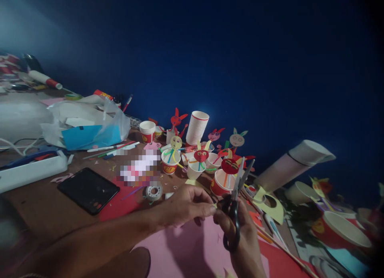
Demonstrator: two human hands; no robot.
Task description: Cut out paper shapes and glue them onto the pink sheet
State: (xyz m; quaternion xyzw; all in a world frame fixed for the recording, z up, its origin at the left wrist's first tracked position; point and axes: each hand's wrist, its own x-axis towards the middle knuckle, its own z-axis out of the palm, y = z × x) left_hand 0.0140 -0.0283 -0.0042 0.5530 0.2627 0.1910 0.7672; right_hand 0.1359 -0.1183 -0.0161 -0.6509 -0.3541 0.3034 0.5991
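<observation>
My right hand [240, 226] grips a pair of black-handled scissors [235, 210], with the blades pointing up and slightly parted. Close beside it, my left hand [192, 206] pinches thumb against fingers. A small pale yellowish bit shows at those fingertips, too small to name surely. Both hands meet above a sheet of pink paper [186, 250]. Just beyond them stand paper cups with cut-paper animal faces on coloured strips, among them a red face [230, 166] and a yellow round face [176, 142].
A stack of white cups [197, 128] rises at the back. A tape roll [153, 191] and a black phone [88, 190] lie left. On the right are a leaning white flask [292, 164], yellow paper with a hole [277, 212] and a red cup [339, 230]. A plastic bag [117, 118] sits back left.
</observation>
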